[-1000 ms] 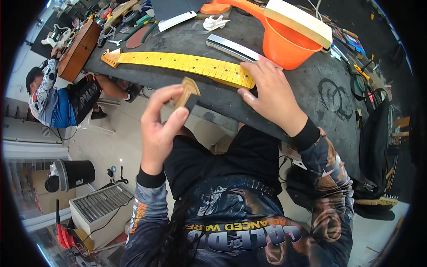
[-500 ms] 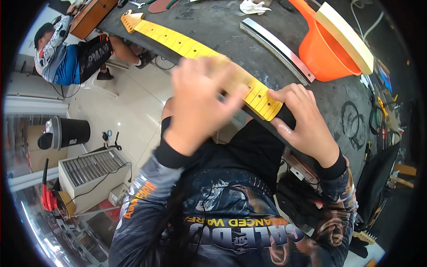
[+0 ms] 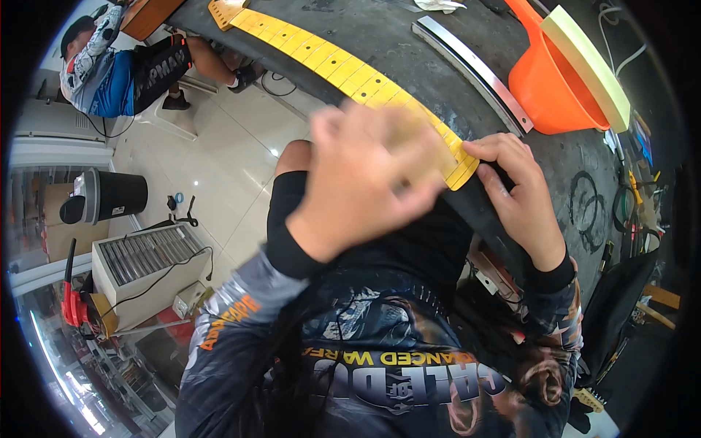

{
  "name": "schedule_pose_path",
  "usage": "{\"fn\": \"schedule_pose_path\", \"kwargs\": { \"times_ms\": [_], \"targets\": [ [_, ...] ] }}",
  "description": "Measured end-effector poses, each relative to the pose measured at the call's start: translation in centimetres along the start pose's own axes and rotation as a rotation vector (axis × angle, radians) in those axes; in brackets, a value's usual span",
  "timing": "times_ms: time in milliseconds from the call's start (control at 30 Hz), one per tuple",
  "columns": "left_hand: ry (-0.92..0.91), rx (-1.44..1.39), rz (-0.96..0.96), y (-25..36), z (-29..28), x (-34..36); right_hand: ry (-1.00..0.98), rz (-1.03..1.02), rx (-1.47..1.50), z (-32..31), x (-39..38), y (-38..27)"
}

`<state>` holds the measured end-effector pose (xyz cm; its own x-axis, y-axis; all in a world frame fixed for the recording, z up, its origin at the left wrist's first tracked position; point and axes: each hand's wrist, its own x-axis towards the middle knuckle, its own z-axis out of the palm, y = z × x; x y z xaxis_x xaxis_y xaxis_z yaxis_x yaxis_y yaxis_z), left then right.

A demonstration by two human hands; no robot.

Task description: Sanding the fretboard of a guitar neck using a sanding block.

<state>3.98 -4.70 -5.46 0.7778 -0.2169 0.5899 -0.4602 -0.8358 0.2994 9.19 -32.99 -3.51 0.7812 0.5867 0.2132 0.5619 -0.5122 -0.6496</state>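
Observation:
A yellow guitar neck (image 3: 321, 60) with dark dot inlays lies fretboard up along the near edge of the dark workbench. Its headstock points to the far left. At the near right end, my right hand (image 3: 522, 190) grips the heel of the neck, fingertips on the fretboard and thumb at its end. Smeared by motion, my left hand (image 3: 369, 175) is over the lower frets with its fingers across the neck. Whether something is held under those fingers is hidden.
Behind the neck lies a long metal straightedge bar (image 3: 475, 73). An orange dipper (image 3: 548, 95) with a pale yellow block (image 3: 588, 69) in it stands at the right. A coworker (image 3: 117, 80) sits at the far left. A black bin (image 3: 120, 204) stands on the floor.
My left hand has moved right along the neck, toward the heel. My right hand still holds the heel, and the neck appears slightly farther right and higher in view.

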Motion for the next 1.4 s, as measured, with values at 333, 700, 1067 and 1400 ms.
{"fn": "schedule_pose_path", "kwargs": {
  "times_ms": [333, 700, 1067, 1400],
  "targets": [
    [0.047, -0.017, 0.054, -0.4, 0.5, 0.1, 0.063, 0.021, 0.029, 0.3, 0.4, 0.4],
    [0.063, 0.110, -0.017, -5.1, -0.5, 0.7, 0.074, 0.077, 0.124, 0.8, 0.6, 1.0],
    [0.150, 0.147, -0.069, -7.2, -0.5, 1.1, 0.070, 0.083, 0.124, 0.6, 0.7, 1.0],
    [0.167, 0.169, -0.060, -7.9, 0.5, 0.4, 0.076, 0.068, 0.125, 0.7, 0.7, 0.5]
  ]
}}
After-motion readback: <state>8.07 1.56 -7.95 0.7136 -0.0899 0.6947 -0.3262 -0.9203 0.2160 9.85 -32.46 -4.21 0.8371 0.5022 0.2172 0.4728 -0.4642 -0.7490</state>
